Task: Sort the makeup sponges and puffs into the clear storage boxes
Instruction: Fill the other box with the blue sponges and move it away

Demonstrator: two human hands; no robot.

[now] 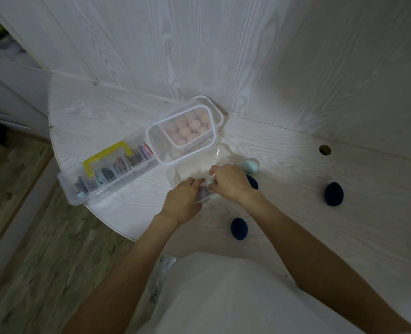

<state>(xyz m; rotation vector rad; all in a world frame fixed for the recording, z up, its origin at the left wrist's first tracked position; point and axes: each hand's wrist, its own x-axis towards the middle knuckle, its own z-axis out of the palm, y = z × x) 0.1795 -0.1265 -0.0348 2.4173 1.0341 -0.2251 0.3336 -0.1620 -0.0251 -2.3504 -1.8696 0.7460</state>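
A small clear box (217,154) stands open on the white table, just in front of me. My left hand (182,201) grips its near corner. My right hand (228,180) pinches a pale blue sponge (209,182) at the box's near rim; the fingers hide most of the sponge. A second pale blue sponge (249,166) lies just beyond the right hand. Three navy egg-shaped sponges lie on the table: one (253,182) half hidden behind my right wrist, one (239,228) near the front edge, one (334,193) far right.
A clear box of pink round puffs (192,127) sits behind, resting on another clear container. A long clear case with a yellow handle (108,169) lies at the left, by the table's curved edge. A cable hole (325,149) is at the right. White walls enclose the corner.
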